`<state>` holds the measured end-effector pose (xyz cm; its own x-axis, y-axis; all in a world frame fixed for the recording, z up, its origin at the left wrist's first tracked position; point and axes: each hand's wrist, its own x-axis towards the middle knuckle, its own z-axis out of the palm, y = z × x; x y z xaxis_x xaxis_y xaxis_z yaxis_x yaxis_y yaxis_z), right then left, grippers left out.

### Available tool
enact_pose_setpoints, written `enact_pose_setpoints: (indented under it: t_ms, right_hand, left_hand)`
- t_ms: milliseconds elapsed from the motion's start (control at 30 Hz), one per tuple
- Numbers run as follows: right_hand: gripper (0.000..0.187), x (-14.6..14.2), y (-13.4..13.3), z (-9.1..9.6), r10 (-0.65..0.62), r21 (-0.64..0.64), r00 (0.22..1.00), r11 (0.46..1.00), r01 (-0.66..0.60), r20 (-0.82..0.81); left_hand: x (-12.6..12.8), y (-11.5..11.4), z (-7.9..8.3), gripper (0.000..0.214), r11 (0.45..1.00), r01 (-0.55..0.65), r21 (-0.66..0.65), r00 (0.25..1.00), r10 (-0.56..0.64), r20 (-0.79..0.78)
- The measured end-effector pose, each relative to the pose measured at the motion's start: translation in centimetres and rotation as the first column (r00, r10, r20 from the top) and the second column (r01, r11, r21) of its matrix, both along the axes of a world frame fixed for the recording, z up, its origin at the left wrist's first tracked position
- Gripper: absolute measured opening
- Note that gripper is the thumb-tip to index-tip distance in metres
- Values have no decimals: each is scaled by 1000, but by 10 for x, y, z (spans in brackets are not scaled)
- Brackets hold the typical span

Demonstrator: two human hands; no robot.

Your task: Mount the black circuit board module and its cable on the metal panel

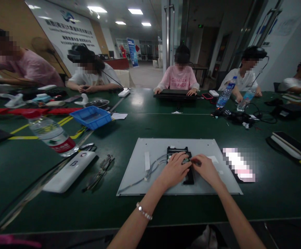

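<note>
A pale grey flat panel (155,185) lies on the green table in front of me. On its middle sits a black plastic bracket (189,178), with a small green circuit board (186,160) partly showing under my fingers. My left hand (175,167) lies over the bracket with its fingers stretched out, touching the board area. My right hand (204,167) meets it at the bracket's right side, thumb and fingers pinched together; what they hold is hidden. Grey cables (154,167) run from the bracket to the panel's lower left. A white tape strip (147,160) sticks to the panel.
A lit phone (240,166) lies right of the panel. Eyeglasses (99,173), a white power bank (71,171) and a tilted-looking water bottle (51,135) are to the left. A blue tray (91,117) stands farther back. Several people sit around the table.
</note>
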<state>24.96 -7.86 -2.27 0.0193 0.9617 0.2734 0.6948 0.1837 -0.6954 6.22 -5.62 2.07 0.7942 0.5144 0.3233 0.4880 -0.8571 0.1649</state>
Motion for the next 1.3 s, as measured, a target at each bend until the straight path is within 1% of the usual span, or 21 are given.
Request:
enact_pose_setpoints:
  t_ms: [67, 100, 167, 200, 267, 333, 400, 500, 600, 667, 767, 833, 933, 1000, 1033, 1100, 1200, 1300]
  right_hand:
    - [16, 1, -1, 0, -21, 12, 1000, 1000, 21, -6]
    - [16, 2, -2, 0, -33, 20, 999, 999, 33, -18]
    - [17, 3, -4, 1, -56, 41, 997, 997, 58, -46]
    - [17, 4, -5, 2, -68, 54, 996, 996, 71, -60]
    - [18, 4, -7, 5, -86, 83, 993, 992, 93, -86]
    - [18, 2, -8, 7, -93, 103, 991, 989, 104, -100]
    - [19, 0, -10, 9, -89, 114, 991, 988, 100, -99]
    - [20, -3, -11, 10, -67, 124, 996, 989, 74, -59]
    - [20, -4, -12, 11, -52, 122, 999, 991, 53, -13]
    - [21, -4, -13, 11, -51, 112, 999, 992, 51, -3]
    - [22, -4, -14, 12, -54, 104, 999, 993, 54, 1]
    - [22, -5, -14, 14, -63, 117, 998, 991, 63, -5]
    - [22, -7, -14, 19, -53, 161, 998, 985, 58, -35]
    - [23, -12, -14, 25, -21, 187, 998, 982, 30, -52]
    - [23, -16, -14, 28, -2, 197, 998, 980, 13, -55]
    - [24, -27, -15, 33, 44, 210, 998, 977, -33, -43]
    - [27, -53, -17, 39, 159, 211, 987, 964, -161, 29]
    - [31, -81, -19, 43, 287, 186, 945, 931, -313, 154]
  left_hand:
    - [-4, 1, 6, 33, 1000, -22, -1, 999, 22, 38]
    - [-8, 3, 10, 35, 998, -55, -6, 996, 55, 67]
    - [-21, 10, 16, 33, 985, -169, -33, 975, 172, 139]
    - [-31, 15, 18, 31, 967, -247, -55, 952, 253, 175]
    - [-54, 27, 19, 31, 914, -390, -116, 886, 406, 224]
    - [-79, 40, 14, 33, 860, -467, -205, 832, 506, 226]
    - [-100, 50, 7, 37, 812, -506, -291, 803, 567, 186]
    - [-117, 59, -5, 40, 769, -517, -376, 805, 586, 91]
    - [-117, 63, -11, 32, 763, -521, -384, 809, 585, 65]
    - [-115, 65, -11, 25, 752, -540, -379, 792, 606, 73]
    - [-118, 66, -6, 20, 720, -564, -405, 752, 650, 110]
    - [-124, 66, 2, 19, 699, -548, -458, 728, 669, 151]
    - [-132, 63, 13, 22, 650, -460, -605, 690, 690, 217]
    - [-133, 59, 17, 24, 618, -388, -684, 668, 700, 253]
    - [-132, 57, 17, 25, 606, -367, -705, 662, 703, 259]
    - [-127, 52, 14, 24, 603, -367, -708, 675, 696, 243]
    - [-119, 48, 2, 22, 623, -424, -658, 717, 674, 176]
    - [-115, 45, -7, 24, 642, -480, -597, 731, 670, 132]
